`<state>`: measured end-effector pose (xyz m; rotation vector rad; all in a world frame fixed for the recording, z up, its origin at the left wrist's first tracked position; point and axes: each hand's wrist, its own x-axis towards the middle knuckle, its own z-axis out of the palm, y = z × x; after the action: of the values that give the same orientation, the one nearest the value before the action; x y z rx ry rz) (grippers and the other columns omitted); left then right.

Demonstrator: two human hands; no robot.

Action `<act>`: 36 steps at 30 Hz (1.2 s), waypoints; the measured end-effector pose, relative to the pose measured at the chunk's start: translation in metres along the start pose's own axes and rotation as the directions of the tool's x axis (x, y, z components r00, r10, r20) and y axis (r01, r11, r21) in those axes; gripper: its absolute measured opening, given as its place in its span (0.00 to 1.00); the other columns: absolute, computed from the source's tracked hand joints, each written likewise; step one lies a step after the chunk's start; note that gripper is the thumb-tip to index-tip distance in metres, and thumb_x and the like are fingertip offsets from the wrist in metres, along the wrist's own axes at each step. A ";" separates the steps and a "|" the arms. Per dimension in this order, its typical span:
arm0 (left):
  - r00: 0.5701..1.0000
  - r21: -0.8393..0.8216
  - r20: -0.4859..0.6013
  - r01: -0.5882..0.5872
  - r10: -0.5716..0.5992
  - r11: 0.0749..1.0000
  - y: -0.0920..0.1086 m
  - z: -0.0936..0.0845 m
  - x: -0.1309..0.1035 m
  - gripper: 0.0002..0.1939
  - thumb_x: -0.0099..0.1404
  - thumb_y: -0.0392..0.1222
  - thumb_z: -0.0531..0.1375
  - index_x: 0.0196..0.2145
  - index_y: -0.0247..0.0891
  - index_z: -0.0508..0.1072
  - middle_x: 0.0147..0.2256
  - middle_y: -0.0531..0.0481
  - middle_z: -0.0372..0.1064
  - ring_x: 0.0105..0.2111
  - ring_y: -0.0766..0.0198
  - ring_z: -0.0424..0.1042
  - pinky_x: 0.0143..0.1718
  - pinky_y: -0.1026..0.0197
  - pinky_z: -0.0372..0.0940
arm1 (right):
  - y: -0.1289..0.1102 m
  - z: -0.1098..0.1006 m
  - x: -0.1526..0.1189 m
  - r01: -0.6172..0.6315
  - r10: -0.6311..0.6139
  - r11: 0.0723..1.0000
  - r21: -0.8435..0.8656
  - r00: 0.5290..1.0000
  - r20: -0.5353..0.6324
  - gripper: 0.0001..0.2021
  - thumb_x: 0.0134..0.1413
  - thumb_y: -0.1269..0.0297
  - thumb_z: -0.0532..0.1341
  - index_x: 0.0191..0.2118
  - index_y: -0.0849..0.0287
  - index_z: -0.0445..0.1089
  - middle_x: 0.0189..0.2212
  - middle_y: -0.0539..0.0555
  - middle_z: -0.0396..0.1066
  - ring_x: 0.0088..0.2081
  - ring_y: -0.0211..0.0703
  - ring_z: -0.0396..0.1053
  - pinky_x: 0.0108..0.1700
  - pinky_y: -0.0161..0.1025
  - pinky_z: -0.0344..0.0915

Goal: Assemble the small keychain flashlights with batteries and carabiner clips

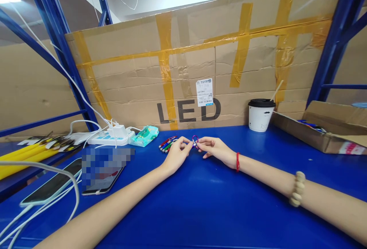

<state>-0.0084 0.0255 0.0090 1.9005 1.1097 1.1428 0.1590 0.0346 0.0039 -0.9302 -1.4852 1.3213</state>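
A small purple carabiner [195, 138] with a shiny silver part at its lower end is pinched between both hands above the blue tabletop. My left hand [176, 155] is closed, thumb and forefinger meeting at the carabiner's left side. From the right, my right hand [218, 151] also grips it with thumb and forefinger; its other fingers are curled loosely. Just beyond my left hand lies a small heap of slim metallic tubes [164, 145] in red, blue, green and dark colours, partly covered by that hand. My fingertips hide some of the carabiner's lower end.
On the left lie two phones [53, 184] [101, 182] with white cables, a power strip [110, 138] and a green soft packet [145, 136]. A lidded paper cup [259, 117] and an open cardboard box [321, 134] stand right. A taped cardboard sheet [137, 84] rises behind.
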 end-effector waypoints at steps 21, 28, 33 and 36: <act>0.996 0.192 -0.019 -0.084 0.089 0.978 -0.001 -0.001 -0.001 0.15 0.63 0.42 0.50 0.47 0.40 0.65 0.44 0.47 0.66 0.42 0.62 0.64 0.48 0.58 0.57 | 0.002 -0.001 0.001 0.023 -0.008 0.992 0.125 0.993 -0.115 0.06 0.43 0.68 0.63 0.28 0.61 0.64 0.32 0.52 0.70 0.34 0.38 0.71 0.27 0.30 0.70; 0.997 0.065 0.002 -0.077 0.077 0.995 -0.010 0.000 0.004 0.12 0.63 0.39 0.50 0.43 0.37 0.68 0.35 0.48 0.67 0.30 0.66 0.65 0.35 0.63 0.61 | -0.007 -0.001 -0.001 -0.060 0.067 0.991 0.117 0.996 -0.060 0.11 0.54 0.65 0.55 0.43 0.60 0.65 0.37 0.57 0.71 0.33 0.38 0.71 0.27 0.32 0.70; 0.997 -0.222 0.075 0.050 -0.034 0.974 -0.009 -0.002 0.008 0.13 0.62 0.40 0.51 0.42 0.33 0.66 0.28 0.52 0.64 0.18 0.74 0.57 0.19 0.68 0.52 | -0.004 0.000 -0.001 -0.006 0.005 0.994 -0.106 1.000 -0.014 0.15 0.48 0.59 0.60 0.40 0.62 0.69 0.36 0.56 0.70 0.33 0.37 0.68 0.25 0.29 0.68; 0.989 -0.320 0.125 0.121 -0.084 0.940 -0.006 -0.004 0.009 0.13 0.60 0.40 0.53 0.42 0.32 0.65 0.29 0.51 0.64 0.18 0.73 0.60 0.17 0.69 0.50 | -0.001 0.001 0.000 0.029 -0.030 0.969 -0.243 1.000 -0.001 0.14 0.44 0.60 0.63 0.36 0.64 0.71 0.34 0.55 0.70 0.32 0.36 0.66 0.24 0.27 0.67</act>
<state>-0.0117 0.0366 0.0086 1.6076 0.8857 1.0763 0.1580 0.0340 0.0053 -1.0608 -1.6777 1.1307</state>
